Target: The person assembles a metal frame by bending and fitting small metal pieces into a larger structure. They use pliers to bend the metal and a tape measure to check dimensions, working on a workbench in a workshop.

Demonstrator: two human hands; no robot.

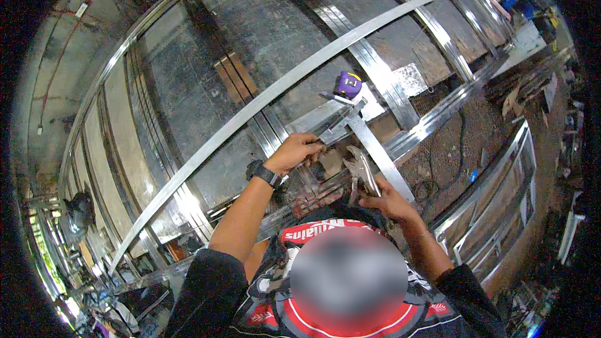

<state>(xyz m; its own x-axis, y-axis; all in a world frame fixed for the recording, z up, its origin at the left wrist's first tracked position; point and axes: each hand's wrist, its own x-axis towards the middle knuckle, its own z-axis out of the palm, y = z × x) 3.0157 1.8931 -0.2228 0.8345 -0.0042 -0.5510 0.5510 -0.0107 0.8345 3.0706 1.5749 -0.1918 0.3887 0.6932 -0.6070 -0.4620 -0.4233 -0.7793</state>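
My left hand [293, 154], with a dark watch on its wrist, is closed at the near end of a silvery metal piece [333, 130]; its fingertips are partly hidden. My right hand [389, 201] grips the handles of metal locking pliers [363, 170], whose jaws point up and away from me. Beside the pliers a flat metal bar [379, 155] slants from the metal piece down to the right. A purple and black tape measure [348, 84] lies just beyond, close to a small white plate [372, 102].
A long light metal strip [275, 92] crosses diagonally over a large metal frame [375, 69] with several crossbars. A smaller metal frame [494, 203] leans at the right. Dark cable [462, 150] lies on the floor [438, 131], and scrap pieces [532, 97] are piled at the far right.
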